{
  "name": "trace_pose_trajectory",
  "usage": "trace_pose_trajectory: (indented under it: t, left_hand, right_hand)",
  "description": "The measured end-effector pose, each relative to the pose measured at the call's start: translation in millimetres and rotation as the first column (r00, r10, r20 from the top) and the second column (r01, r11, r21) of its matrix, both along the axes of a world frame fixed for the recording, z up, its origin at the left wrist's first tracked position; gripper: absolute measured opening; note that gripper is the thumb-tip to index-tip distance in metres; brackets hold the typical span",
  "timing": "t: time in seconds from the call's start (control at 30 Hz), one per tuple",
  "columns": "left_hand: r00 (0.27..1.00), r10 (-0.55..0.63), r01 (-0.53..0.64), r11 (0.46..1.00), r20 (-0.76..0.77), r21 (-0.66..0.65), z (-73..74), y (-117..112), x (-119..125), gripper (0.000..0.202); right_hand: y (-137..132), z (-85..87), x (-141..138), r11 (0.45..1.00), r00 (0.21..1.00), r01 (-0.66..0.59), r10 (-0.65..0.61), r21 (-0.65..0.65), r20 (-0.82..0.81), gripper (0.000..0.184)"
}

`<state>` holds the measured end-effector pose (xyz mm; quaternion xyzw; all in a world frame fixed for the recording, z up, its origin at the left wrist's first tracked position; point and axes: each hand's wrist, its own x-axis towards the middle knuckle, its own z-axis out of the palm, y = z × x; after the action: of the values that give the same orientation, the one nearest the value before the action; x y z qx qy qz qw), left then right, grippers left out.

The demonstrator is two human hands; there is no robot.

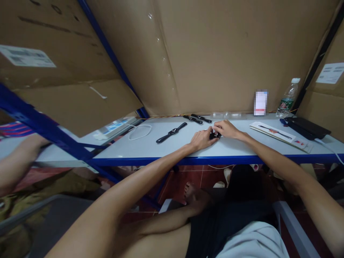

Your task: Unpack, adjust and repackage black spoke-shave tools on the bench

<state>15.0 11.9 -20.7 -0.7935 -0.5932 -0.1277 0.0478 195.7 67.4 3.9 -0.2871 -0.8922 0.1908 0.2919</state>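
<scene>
Both my hands meet over the white tabletop [129,147], close to its front edge. Between them is a small black watch [215,135], mostly covered by fingers, with shiny spots on it. My left hand [202,139] is closed around its left side, thumb at the near side. From above and the right, my right hand [225,129] pinches at it with bent fingers. Left of my hands, a black watch with its strap stretched out [172,133] lies flat. Two more black watches, one nearer [192,119] and one farther [201,118], lie behind my hands.
Clear plastic pieces [228,115] lie along the cardboard wall [215,53]. A phone [260,103] and a water bottle [287,100] stand at back right. Before them lie a long printed box [281,137] and a black case [307,128]. A white cable [140,132] curls at left, near another person's arm [20,159].
</scene>
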Motion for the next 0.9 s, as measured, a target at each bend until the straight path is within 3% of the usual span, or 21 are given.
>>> trace_pose_trajectory:
  t: [0.07,0.23,0.43,0.63,0.9]
  left_hand:
    - [1.0,0.001,-0.001,1.0,0.006,-0.005,0.5,-0.6,0.2,0.049]
    - [1.0,0.012,-0.012,1.0,-0.003,-0.024,0.6,0.2,0.8,0.049]
    - [1.0,-0.001,0.001,1.0,-0.006,-0.002,-0.5,1.0,0.3,0.048]
    - [1.0,-0.005,0.005,1.0,-0.014,-0.004,-0.7,1.2,-0.5,0.049]
    - [1.0,-0.005,0.005,1.0,0.005,-0.009,0.5,-0.2,0.3,0.048]
  right_hand:
    - [1.2,0.2,1.1,1.0,1.0,0.009,-0.009,0.005,-0.004,0.032]
    - [-0.5,-1.9,-0.4,0.978,0.996,-0.074,0.062,-0.195,-0.065,0.032]
    - [0.3,-0.4,0.7,0.998,0.999,0.036,-0.036,0.049,-0.001,0.028]
    - [1.0,-1.7,0.1,0.98,0.997,-0.061,0.052,-0.189,-0.049,0.029]
    - [0.1,1.8,0.9,0.998,0.999,0.043,-0.043,0.051,-0.012,0.029]
